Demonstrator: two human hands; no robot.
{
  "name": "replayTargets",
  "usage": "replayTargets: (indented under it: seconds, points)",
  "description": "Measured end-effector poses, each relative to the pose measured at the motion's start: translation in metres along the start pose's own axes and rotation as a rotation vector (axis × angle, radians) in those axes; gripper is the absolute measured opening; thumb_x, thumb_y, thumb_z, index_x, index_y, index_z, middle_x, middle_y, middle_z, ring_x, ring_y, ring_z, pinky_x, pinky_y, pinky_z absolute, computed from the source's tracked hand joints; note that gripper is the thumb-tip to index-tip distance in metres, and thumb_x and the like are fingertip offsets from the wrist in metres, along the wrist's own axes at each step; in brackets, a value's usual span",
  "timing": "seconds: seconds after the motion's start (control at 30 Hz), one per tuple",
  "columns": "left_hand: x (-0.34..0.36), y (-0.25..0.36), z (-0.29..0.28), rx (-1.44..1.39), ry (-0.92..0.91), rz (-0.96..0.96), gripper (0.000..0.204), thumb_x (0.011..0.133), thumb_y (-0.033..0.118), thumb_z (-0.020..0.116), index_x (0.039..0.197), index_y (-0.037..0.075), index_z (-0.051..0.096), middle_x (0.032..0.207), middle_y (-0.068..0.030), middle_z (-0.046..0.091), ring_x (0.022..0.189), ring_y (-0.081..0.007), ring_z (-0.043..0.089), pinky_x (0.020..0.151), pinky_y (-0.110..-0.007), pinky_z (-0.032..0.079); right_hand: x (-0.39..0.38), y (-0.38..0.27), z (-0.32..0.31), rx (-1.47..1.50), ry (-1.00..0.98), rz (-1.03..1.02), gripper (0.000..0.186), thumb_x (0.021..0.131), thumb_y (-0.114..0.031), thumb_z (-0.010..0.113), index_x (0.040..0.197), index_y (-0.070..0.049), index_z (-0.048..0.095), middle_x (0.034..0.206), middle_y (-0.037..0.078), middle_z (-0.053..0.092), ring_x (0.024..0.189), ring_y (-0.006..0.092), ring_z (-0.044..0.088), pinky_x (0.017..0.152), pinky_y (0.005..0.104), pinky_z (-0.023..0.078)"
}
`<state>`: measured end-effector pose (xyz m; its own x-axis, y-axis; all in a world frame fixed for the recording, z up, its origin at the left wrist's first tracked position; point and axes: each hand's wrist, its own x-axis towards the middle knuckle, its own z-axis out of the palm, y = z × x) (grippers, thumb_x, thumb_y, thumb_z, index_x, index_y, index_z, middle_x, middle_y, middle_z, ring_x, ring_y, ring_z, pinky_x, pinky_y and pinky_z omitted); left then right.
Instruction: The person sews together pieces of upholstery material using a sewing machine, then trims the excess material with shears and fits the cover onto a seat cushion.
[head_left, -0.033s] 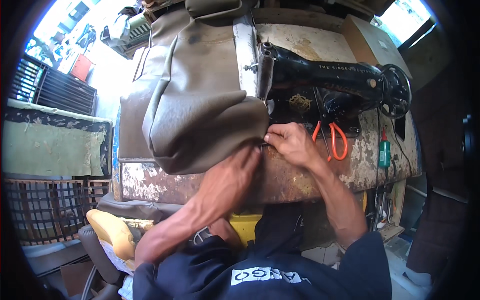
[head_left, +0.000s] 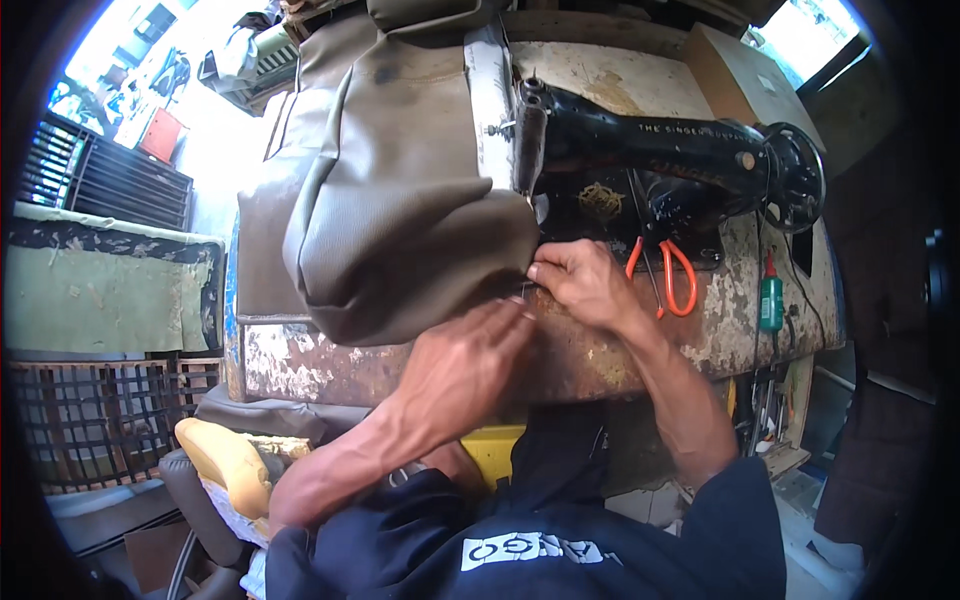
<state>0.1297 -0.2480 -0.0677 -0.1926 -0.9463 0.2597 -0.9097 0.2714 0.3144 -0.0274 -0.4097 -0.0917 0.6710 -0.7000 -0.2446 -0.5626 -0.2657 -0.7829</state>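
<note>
A large piece of grey-brown vinyl [head_left: 400,240] lies bunched on the worn table, its folded front bulging left of the sewing machine [head_left: 640,150]. Below the machine's needle end, my right hand [head_left: 585,285] pinches the vinyl's right edge between thumb and forefinger. Just left of it and nearer to me is my left hand [head_left: 460,350], fingers drawn together beside the vinyl's lower edge. Whatever its fingertips hold is too small and blurred to make out. Orange-handled scissors [head_left: 679,280] rest on the machine's bed, right of my right hand.
A green bottle with a red cap [head_left: 771,300] stands at the table's right side. Behind the machine is a cardboard box [head_left: 735,85]. Yellow foam [head_left: 225,465] sits at lower left, near my left forearm. The tabletop [head_left: 590,365] has peeling paint.
My left hand has shifted slightly right, its fingertips now a little apart from the vinyl's edge. The right hand keeps its pinch in nearly the same place.
</note>
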Motion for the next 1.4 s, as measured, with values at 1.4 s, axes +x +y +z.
replayTargets:
  seconds: [1.4]
  points:
    - [0.019,-0.041,0.030,0.108,0.040,0.027,0.023,0.088,0.013,0.072,0.110,0.014,0.078,0.112,0.0009,0.069,0.112,-0.0184,0.064,0.111,-0.053,0.032,-0.031,0.042,0.020,-0.323,0.401,-0.610,0.020,0.090,-0.013,0.077,0.109,-0.014,0.082,0.072,0.007,0.057,0.063,0.0264,0.063,0.058,0.0398,0.050]
